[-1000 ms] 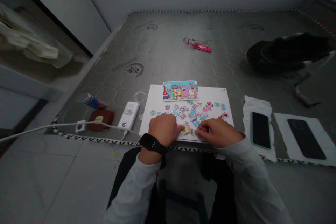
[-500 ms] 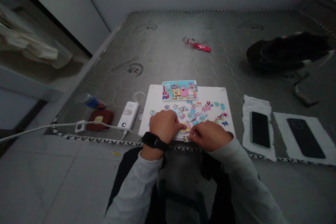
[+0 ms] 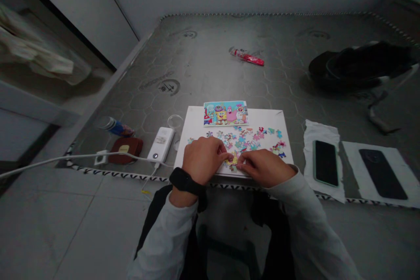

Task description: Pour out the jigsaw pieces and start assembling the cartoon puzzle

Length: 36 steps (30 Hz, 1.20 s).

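A white board (image 3: 197,124) lies at the near edge of a grey mattress (image 3: 210,65). Several loose jigsaw pieces (image 3: 252,138) are scattered across it, below a colourful cartoon reference picture (image 3: 225,113). My left hand (image 3: 202,159), with a black watch on the wrist, and my right hand (image 3: 264,167) rest on the board's near edge. Both have their fingers curled and meet over a small yellow cluster of joined pieces (image 3: 233,158), with the fingertips pressed on it.
Left of the board sit a white power bank (image 3: 159,143) with a white cable, a brown pouch (image 3: 126,147), a can (image 3: 114,125) and a clear lid (image 3: 174,120). Two phones (image 3: 324,162) (image 3: 382,173) lie on white cloths at right. A black bag (image 3: 357,65) and a red wrapper (image 3: 247,57) lie farther back.
My right hand drew in leftwards from the pieces at right to meet the left hand. Both hands now press together on the yellow cluster.
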Motion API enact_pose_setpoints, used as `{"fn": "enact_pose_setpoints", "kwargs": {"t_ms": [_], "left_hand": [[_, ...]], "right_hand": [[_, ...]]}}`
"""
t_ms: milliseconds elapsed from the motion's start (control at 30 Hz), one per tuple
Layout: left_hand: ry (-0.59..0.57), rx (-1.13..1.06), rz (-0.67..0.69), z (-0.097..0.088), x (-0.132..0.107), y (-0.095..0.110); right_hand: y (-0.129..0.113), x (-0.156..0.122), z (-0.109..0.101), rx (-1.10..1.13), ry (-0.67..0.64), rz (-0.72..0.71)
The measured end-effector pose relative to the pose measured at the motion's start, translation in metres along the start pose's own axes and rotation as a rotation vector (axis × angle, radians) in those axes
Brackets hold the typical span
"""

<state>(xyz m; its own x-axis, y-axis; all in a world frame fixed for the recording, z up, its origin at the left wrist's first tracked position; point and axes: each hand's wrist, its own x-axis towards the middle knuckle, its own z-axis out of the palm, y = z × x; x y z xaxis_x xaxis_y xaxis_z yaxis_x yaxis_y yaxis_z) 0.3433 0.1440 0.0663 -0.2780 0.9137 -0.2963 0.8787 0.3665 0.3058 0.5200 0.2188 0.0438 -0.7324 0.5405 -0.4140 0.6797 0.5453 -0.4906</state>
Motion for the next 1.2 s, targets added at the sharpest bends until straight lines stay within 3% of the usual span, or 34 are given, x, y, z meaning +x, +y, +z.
{"fn": "enact_pose_setpoints", "kwargs": {"t_ms": [167,367,600,933,1200], "left_hand": [[-0.130,-0.117,0.104,-0.011,-0.007,-0.004],[-0.157,-0.130,0.126,-0.007,-0.005,-0.003],[-0.169,-0.136,0.132,-0.011,-0.006,-0.004],[-0.176,-0.202,0.157,-0.009,-0.004,-0.004],[-0.199,-0.115,0.107,-0.008,-0.004,-0.004]], "right_hand": [[0.006,-0.002,-0.004,0.102,0.039,-0.108],[0.006,-0.001,-0.002,0.161,0.088,-0.174],[0.014,0.001,-0.002,0.262,0.184,-0.099],[0.007,-0.001,-0.008,0.254,0.138,-0.035],[0.002,0.001,-0.005,0.174,0.137,0.008]]}}
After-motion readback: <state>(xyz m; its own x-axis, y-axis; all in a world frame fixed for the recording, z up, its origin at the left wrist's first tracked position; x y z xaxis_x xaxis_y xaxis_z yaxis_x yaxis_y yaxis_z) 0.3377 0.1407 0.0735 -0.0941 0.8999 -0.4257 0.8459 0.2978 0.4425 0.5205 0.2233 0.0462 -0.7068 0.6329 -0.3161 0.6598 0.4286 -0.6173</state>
